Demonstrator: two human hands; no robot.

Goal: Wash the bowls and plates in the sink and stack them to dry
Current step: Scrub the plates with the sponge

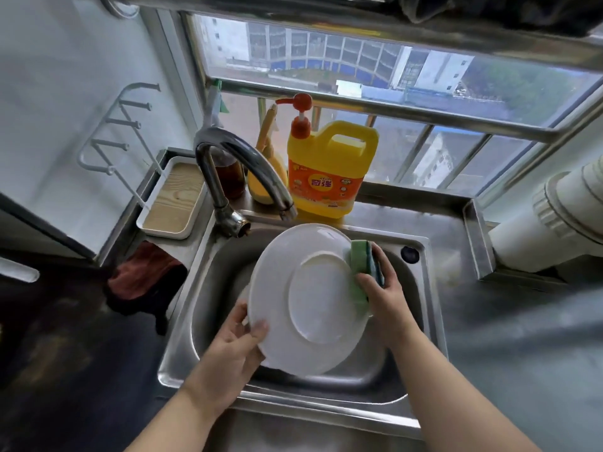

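The plate is held tilted above the sink, with its underside and foot ring turned to the camera. The left hand has its grip closed on the lower left rim, thumb on the near face and fingers behind. The right hand has its grip closed around a green sponge and presses it against the right rim, opposite the left grip.

I judge that the scrubbing step is in hand, on the back of 1 plate. The next move probably calls for turning the plate in the left grip so the sponge reaches the rest of the rim, then rinsing under the tap, which shows no running water now.

The spout ends just above the top edge of the plate, so lifting there risks a knock. Behind the tap stands a yellow soap bottle, close to that same edge. Below both grips the basin is open. Something pale shows under the plate, but I cannot tell what it is. To the right of the sponge grip the worktop is bare and gives room. Left of the tap a tray with white rack wires may serve for drying.
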